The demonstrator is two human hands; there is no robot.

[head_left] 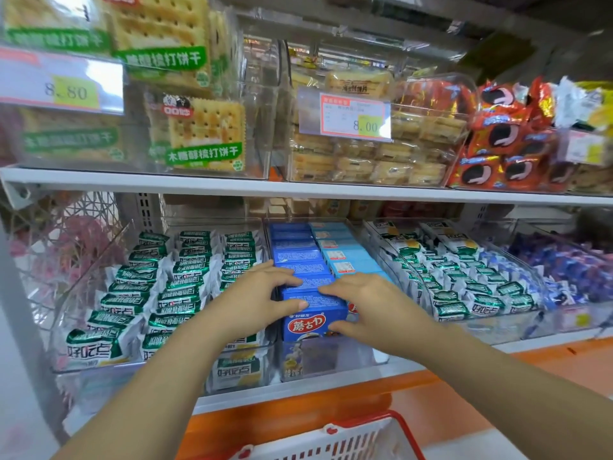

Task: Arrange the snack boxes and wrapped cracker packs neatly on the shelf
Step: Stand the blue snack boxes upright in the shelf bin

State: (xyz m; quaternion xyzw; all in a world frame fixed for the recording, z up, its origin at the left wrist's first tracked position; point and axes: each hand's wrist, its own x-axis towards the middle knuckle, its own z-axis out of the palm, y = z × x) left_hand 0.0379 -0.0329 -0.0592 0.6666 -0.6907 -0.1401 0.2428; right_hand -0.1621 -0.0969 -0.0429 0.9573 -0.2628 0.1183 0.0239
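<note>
Blue snack boxes point(300, 257) stand in a row inside a clear bin point(378, 358) on the lower shelf, with light blue boxes point(345, 257) beside them on the right. The front blue box point(310, 322) shows a red label. My left hand point(262, 295) rests on the left side and top of the front boxes, thumb against the front box. My right hand point(365, 303) lies on their right side, thumb on the front face. Green-and-white wrapped cracker packs point(159, 287) fill the bin to the left, and similar packs point(464, 280) fill the one to the right.
The upper shelf point(199, 182) carries clear bins of soda crackers point(202, 134), biscuits point(374, 157) and red-wrapped cookies point(501, 151), with price tags in front. A red and white shopping basket point(335, 443) sits below my arms. Purple-blue wrapped snacks point(564, 267) lie at far right.
</note>
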